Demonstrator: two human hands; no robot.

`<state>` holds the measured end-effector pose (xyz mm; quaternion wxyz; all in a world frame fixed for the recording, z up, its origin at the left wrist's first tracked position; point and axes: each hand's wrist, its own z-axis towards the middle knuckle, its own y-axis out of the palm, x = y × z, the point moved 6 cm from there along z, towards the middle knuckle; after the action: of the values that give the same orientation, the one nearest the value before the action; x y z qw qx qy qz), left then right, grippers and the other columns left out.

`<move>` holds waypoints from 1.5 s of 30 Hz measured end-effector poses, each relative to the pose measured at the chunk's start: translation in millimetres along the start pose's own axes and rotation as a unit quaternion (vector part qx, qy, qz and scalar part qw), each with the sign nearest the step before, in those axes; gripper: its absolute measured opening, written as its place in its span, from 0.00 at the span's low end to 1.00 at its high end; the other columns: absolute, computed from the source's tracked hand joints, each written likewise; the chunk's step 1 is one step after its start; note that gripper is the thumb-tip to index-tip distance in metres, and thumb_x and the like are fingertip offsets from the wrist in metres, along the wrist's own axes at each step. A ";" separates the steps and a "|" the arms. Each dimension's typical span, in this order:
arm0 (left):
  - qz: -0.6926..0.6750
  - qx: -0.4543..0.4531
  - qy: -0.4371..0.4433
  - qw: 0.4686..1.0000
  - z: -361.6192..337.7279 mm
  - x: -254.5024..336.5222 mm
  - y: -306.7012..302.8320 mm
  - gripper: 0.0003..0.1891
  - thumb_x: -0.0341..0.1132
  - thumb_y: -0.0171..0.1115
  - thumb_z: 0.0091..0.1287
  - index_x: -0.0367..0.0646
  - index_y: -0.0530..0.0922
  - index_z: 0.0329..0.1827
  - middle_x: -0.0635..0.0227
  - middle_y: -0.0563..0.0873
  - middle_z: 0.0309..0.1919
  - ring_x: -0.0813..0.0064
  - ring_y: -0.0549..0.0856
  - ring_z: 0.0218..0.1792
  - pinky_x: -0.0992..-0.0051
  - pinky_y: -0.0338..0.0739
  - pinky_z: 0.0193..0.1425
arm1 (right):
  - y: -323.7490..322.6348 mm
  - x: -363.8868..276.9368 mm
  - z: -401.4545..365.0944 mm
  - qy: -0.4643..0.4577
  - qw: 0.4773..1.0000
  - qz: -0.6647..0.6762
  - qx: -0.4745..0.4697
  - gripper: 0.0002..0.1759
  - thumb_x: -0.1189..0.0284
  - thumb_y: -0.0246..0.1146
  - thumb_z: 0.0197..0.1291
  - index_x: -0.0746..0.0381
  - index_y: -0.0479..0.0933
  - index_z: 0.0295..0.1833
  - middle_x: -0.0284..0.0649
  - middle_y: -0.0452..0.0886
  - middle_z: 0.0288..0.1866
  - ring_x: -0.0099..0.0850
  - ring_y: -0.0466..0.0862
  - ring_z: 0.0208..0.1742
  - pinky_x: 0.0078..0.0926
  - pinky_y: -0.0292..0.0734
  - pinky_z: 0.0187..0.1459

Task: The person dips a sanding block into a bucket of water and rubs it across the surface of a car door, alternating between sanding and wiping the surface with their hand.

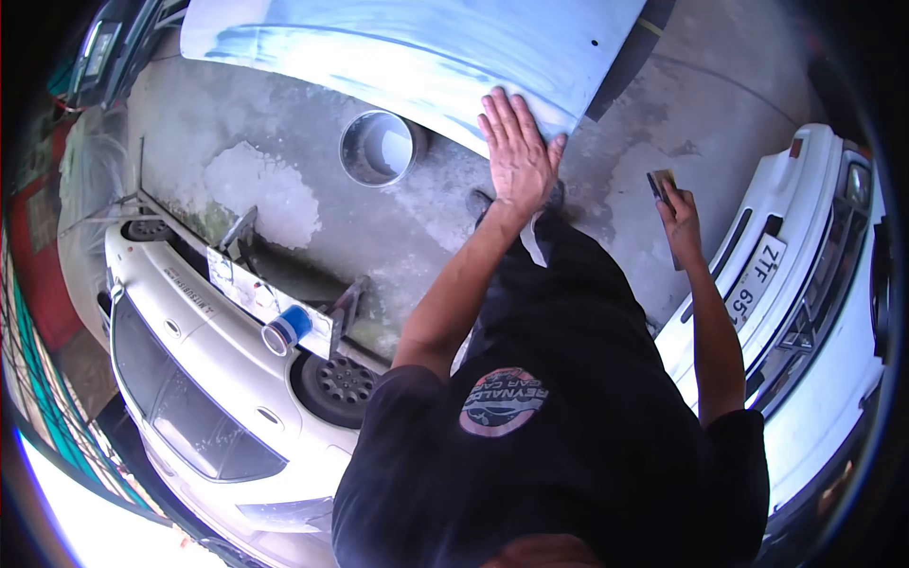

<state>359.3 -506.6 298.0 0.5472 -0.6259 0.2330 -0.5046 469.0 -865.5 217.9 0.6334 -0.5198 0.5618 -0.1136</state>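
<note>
My left hand (519, 163) lies flat on the near edge of a pale blue-white car panel (379, 43), with its fingers stretched out. Streaky darker and lighter patches run across the panel's surface. Out to the right and apart from the panel, my right hand (682, 222) is closed around a sanding block (663, 185), dark on one side and tan on the other. Below the panel's edge, a round bucket (379, 149) with pale liquid inside stands on the concrete floor.
A white car (805, 275) with a license plate stands close on my right. Another light car (218, 369) is on the left, beside a low bench (248, 284) that bears a blue-labelled can (287, 329). The floor (256, 104) is patchy concrete.
</note>
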 end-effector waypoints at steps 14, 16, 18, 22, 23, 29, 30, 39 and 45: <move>0.022 -0.065 0.155 0.986 -2.8 -67.1 -18.3 0.43 0.59 0.47 0.86 0.35 0.54 0.91 0.47 0.51 0.92 0.49 0.51 0.92 0.44 0.46 0.93 | -1.2 -243.1 11.0 -0.154 0.974 -0.126 0.110 0.33 0.71 0.75 0.67 0.48 0.80 0.78 0.55 0.74 0.74 0.54 0.77 0.73 0.48 0.76 0.72; 0.025 0.011 0.101 0.995 25.0 -120.4 -32.0 0.44 0.60 0.47 0.86 0.35 0.53 0.92 0.45 0.53 0.91 0.43 0.52 0.91 0.41 0.47 0.92 | 12.2 -270.2 24.3 -0.230 0.951 -0.179 0.106 0.34 0.70 0.75 0.67 0.45 0.79 0.79 0.57 0.73 0.75 0.57 0.77 0.72 0.53 0.74 0.72; 0.019 0.075 0.010 0.997 49.0 -178.3 -43.3 0.44 0.61 0.45 0.86 0.35 0.53 0.91 0.43 0.53 0.91 0.39 0.50 0.91 0.38 0.45 0.91 | 22.9 -270.8 35.5 -0.252 0.942 -0.200 0.096 0.34 0.69 0.74 0.68 0.44 0.79 0.79 0.58 0.73 0.76 0.59 0.76 0.72 0.56 0.73 0.72; -0.030 0.088 -0.049 0.995 57.2 -205.0 -65.0 0.42 0.57 0.50 0.85 0.30 0.57 0.89 0.37 0.54 0.89 0.33 0.48 0.90 0.33 0.46 0.89 | 41.5 -270.0 44.1 -0.299 0.915 -0.252 0.095 0.31 0.71 0.69 0.71 0.47 0.79 0.79 0.62 0.72 0.76 0.63 0.75 0.72 0.62 0.71 0.72; -0.042 0.098 -0.044 0.993 59.7 -205.7 -60.7 0.42 0.55 0.52 0.84 0.29 0.58 0.88 0.35 0.54 0.89 0.32 0.49 0.90 0.32 0.47 0.88 | 50.2 -271.1 60.7 -0.326 0.905 -0.257 0.089 0.31 0.73 0.66 0.71 0.49 0.78 0.79 0.63 0.72 0.77 0.64 0.75 0.72 0.62 0.72 0.71; -0.011 0.065 -0.017 0.998 52.6 -221.6 -75.4 0.36 0.48 0.56 0.82 0.42 0.64 0.89 0.45 0.59 0.90 0.39 0.56 0.89 0.28 0.54 0.85 | 120.2 -438.4 188.6 -0.393 0.881 -0.255 0.063 0.31 0.75 0.61 0.68 0.52 0.76 0.77 0.53 0.79 0.64 0.49 0.78 0.66 0.47 0.72 0.67; 0.010 0.070 -0.032 0.997 54.3 -222.3 -77.2 0.36 0.48 0.56 0.82 0.42 0.64 0.89 0.45 0.58 0.90 0.38 0.56 0.89 0.27 0.54 0.85 | 117.7 -432.6 188.6 -0.404 0.880 -0.243 0.060 0.29 0.74 0.60 0.70 0.51 0.77 0.77 0.54 0.79 0.66 0.49 0.77 0.68 0.48 0.72 0.67; -0.035 0.078 -0.048 0.995 53.9 -231.0 -74.9 0.36 0.48 0.57 0.83 0.44 0.63 0.90 0.44 0.56 0.90 0.33 0.52 0.89 0.28 0.57 0.84 | 65.1 -319.0 98.9 -0.434 0.857 -0.271 0.058 0.32 0.76 0.64 0.67 0.55 0.74 0.78 0.59 0.76 0.66 0.55 0.78 0.66 0.56 0.74 0.65; 0.006 0.067 -0.070 0.995 49.6 -222.8 -78.8 0.31 0.46 0.52 0.86 0.49 0.65 0.89 0.50 0.59 0.90 0.38 0.55 0.89 0.24 0.56 0.83 | 112.5 -412.0 159.0 -0.445 0.868 -0.216 0.048 0.28 0.71 0.63 0.70 0.55 0.78 0.76 0.55 0.78 0.65 0.53 0.77 0.68 0.55 0.73 0.66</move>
<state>297.6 -273.1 292.0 0.6062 -0.6196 0.1639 -0.4709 410.2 -432.4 346.7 0.7999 -0.5929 0.0875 -0.0312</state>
